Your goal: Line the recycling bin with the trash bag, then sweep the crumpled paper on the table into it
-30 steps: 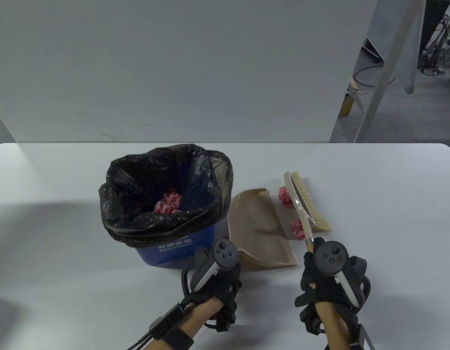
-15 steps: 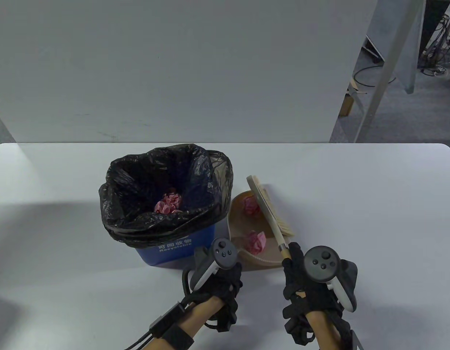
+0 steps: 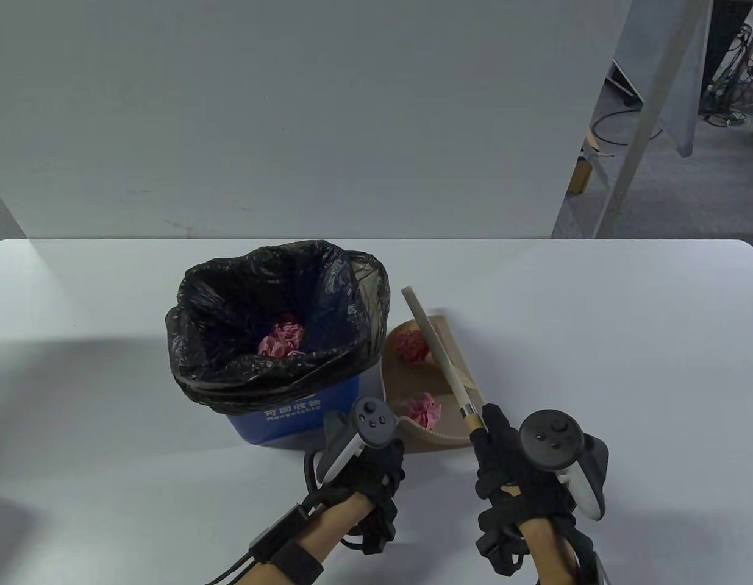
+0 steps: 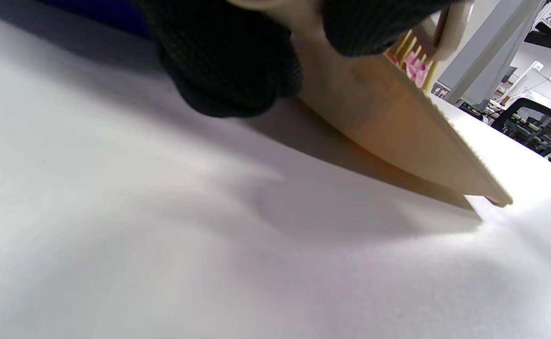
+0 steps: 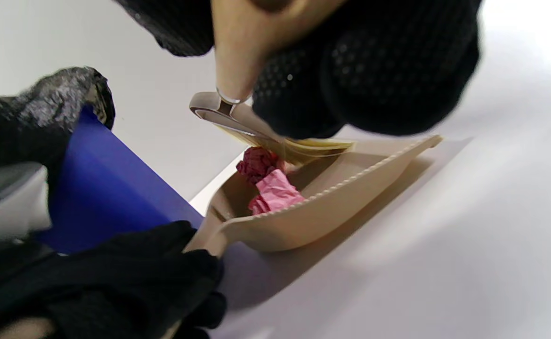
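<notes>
On the white table (image 3: 595, 317) before a grey partition (image 3: 291, 122), left hand (image 3: 364, 481) grips dustpan (image 3: 449, 359), right hand (image 3: 522, 481) grips brush (image 3: 440, 353).

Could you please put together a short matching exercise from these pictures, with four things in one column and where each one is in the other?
Things:
1. trash bag
2. brush
3. dustpan
4. two loose pink paper balls

Places or states:
A. held by its handle in the left hand, right of the blue recycling bin
B. lying inside the dustpan
C. lining the recycling bin, folded over its rim
D. gripped by its handle in the right hand, head over the dustpan

Pairs: 1-C, 2-D, 3-A, 4-B
</notes>
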